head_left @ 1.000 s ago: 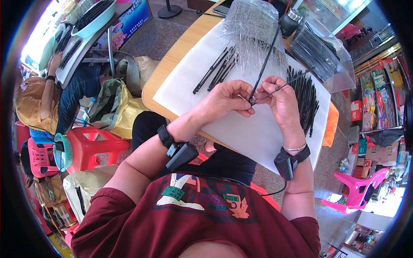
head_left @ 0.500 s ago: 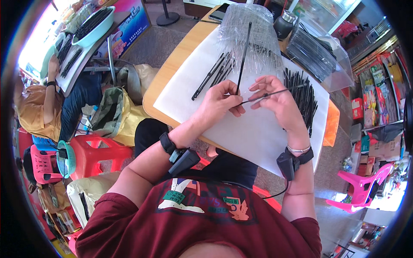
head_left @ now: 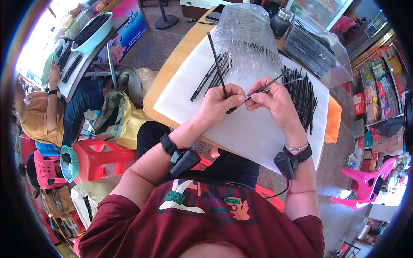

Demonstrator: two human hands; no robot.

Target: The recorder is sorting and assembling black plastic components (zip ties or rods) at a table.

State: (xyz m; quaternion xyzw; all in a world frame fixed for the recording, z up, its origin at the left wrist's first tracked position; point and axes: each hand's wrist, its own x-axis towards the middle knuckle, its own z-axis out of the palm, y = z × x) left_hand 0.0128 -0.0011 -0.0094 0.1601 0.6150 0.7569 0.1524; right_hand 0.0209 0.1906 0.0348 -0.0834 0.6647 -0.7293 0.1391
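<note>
My left hand (head_left: 218, 103) is closed on a long thin black stick (head_left: 216, 59), which rises from the fist and leans up to the left. Its thumb and forefinger meet my right hand (head_left: 274, 99), which pinches another thin dark stick (head_left: 273, 81) pointing up to the right. A pale thin strip, perhaps clear plastic, shows beside that stick. What the fingertips hold between them is partly hidden. Both hands are over a white sheet (head_left: 241, 133). Right of them lies a row of black sticks (head_left: 304, 101); several more black sticks (head_left: 205, 81) lie to the left.
Clear plastic sleeves (head_left: 246, 32) are heaped at the table's far side, beside a dark flask (head_left: 280, 23) and a clear bag of black sticks (head_left: 309, 49). An orange bin (head_left: 333, 120) adjoins the right edge. Another person (head_left: 41, 109) sits at a left-hand table with a white basin (head_left: 101, 32).
My right hand has moved in to meet the left, its spread fingers now pinching. The left-hand stick has tipped left, and the right-hand stick now points more upward.
</note>
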